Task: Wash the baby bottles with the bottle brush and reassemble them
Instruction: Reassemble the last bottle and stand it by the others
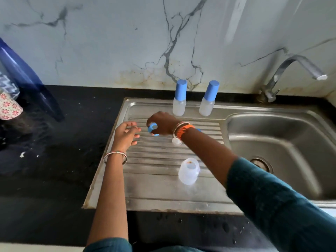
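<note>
**A:** ok where's everything relative to the drainboard (156, 188)?

**B:** Two capped bottles (180, 98) stand upright at the drainboard's far edge, side by side, blue caps on, just apart from each other. A third bottle (188, 171), clear, no cap, sits upright on the drainboard's near half, mouth up.

**A:** and the hands?

**B:** Right hand (162, 124) reaches across above the drainboard's ribbed middle, fingers curled round a blue ring (152, 127), so it's gripping that. Left hand (126, 134) hovers just left of the ring, fingers loosely spread, holding nothing, not touching the ring as far as I can tell.

**A:** anything else down there?

**B:** A small white piece (176, 141) lies on the drainboard right under the right wrist, could be a nipple or a disc, too blurry to call. A bit of blue pokes out behind the wrist too, can't tell what it is.

**A:** surroundings?

**B:** Sink (283, 142) is right of the drainboard, tap (291, 70) behind that. Black table (54, 170) to the drainboard's left, with a dark blue jug (27, 79) at its far left edge.
</note>
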A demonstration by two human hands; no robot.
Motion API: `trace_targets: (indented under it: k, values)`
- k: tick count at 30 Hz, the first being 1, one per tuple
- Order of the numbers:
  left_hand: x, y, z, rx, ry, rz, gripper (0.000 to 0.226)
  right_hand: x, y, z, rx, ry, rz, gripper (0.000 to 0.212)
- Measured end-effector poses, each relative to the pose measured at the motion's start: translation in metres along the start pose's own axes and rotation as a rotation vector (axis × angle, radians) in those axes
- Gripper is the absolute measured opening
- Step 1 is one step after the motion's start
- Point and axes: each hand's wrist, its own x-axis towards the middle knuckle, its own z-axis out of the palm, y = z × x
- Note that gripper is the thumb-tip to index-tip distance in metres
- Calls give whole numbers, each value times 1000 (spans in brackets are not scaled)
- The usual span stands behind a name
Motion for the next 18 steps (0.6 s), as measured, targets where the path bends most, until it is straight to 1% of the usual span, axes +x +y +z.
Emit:
trace_targets:
  k: [2,4,5,6,7,8,9,10,11,12,13,14,15,16,17,18]
  values:
    - [5,10,10,-12,-28,22,9,-30,15,-43,258,155,23,30]
    - [7,23,30,-26,-76,45,10,-85,34,-87,624,160,66,27]
    - [6,29,44,-34,-114,54,12,-117,53,-97,869,174,85,24]
    - [3,36,56,-53,-155,60,12,-146,74,-97,1093,215,147,24]
    - [-2,42,67,-78,-205,70,13,-171,101,-87,1161,254,263,24]
    - [-8,47,82,-91,-270,82,14,-198,124,-71,1075,310,476,21]
    - [-14,50,93,-93,-319,98,15,-218,145,-51,892,241,690,14]
    - [-19,51,105,-78,-370,114,16,-232,165,-31,662,173,855,14]
    - [-26,53,112,-49,-423,135,17,-244,173,-18,571,219,962,21]
    - [-31,55,120,-35,-472,155,17,-248,178,-17,646,310,963,29]
    - [-34,57,128,-31,-525,165,17,-251,172,-26,893,449,883,35]
    - [-35,57,132,-25,-572,161,17,-256,166,-32,1021,558,757,33]
    - [-40,57,135,-30,-616,140,16,-258,160,-32,981,662,698,25]
    - [-41,56,138,-50,-642,120,17,-256,159,-32,874,748,682,20]
    - [-43,55,140,-75,-661,101,17,-253,155,-26,733,731,754,23]
    - [-44,53,141,-90,-674,90,17,-246,150,-19,652,695,854,31]
